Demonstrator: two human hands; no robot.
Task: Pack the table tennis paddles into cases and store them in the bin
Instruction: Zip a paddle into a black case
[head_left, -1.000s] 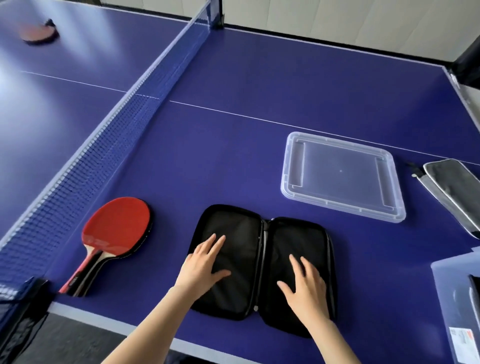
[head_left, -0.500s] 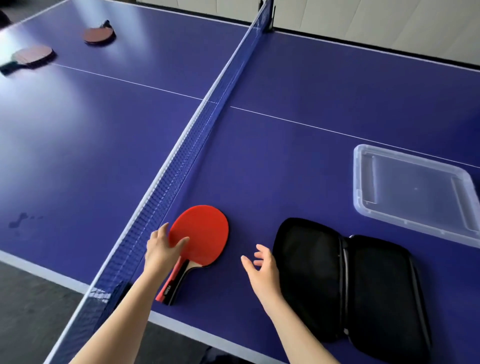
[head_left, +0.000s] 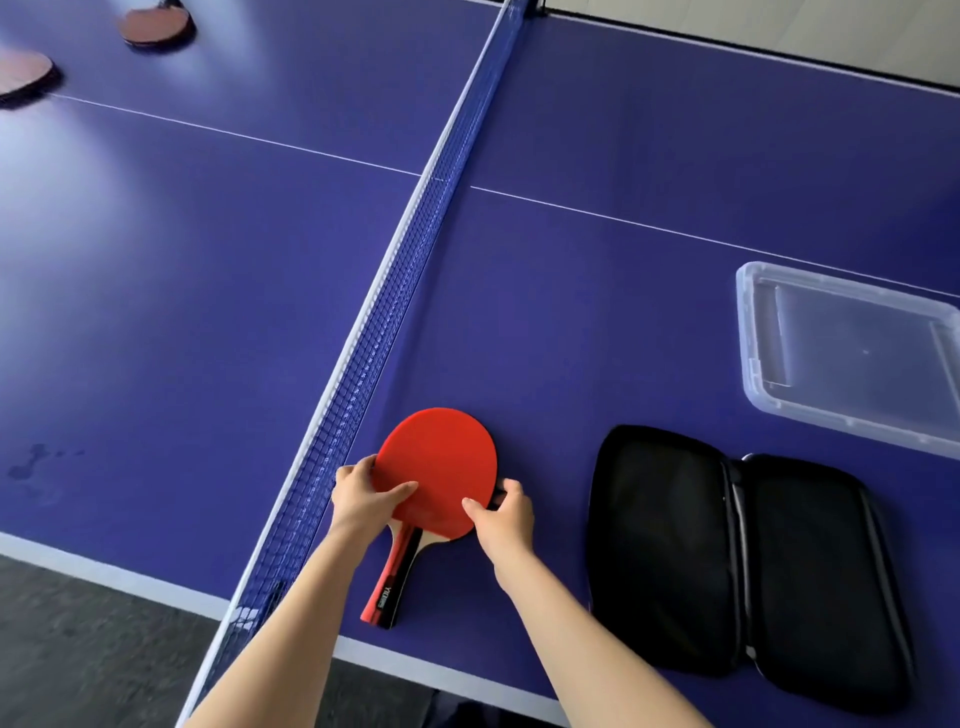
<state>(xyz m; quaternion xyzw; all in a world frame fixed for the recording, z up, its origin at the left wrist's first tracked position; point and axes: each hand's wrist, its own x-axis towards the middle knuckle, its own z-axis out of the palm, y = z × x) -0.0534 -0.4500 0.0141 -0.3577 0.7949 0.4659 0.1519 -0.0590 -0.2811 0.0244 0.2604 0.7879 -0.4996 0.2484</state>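
A blue table (head_left: 597, 312) fills the view, its net (head_left: 395, 291) running from 12 to 7 o'clock, white lines crossing it and grey floor (head_left: 78, 649) below at 8. The red paddle (head_left: 436, 467) lies by the net at 6; the left hand (head_left: 358, 499) and right hand (head_left: 501, 517) pinch its blade edges. An open black case (head_left: 727, 561) lies at 4, a clear lid (head_left: 852, 358) at 3, two more paddles (head_left: 156, 28) at 10.

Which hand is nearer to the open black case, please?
Right. The right hand grips the red paddle's edge on the case's side; the left hand grips its far edge.
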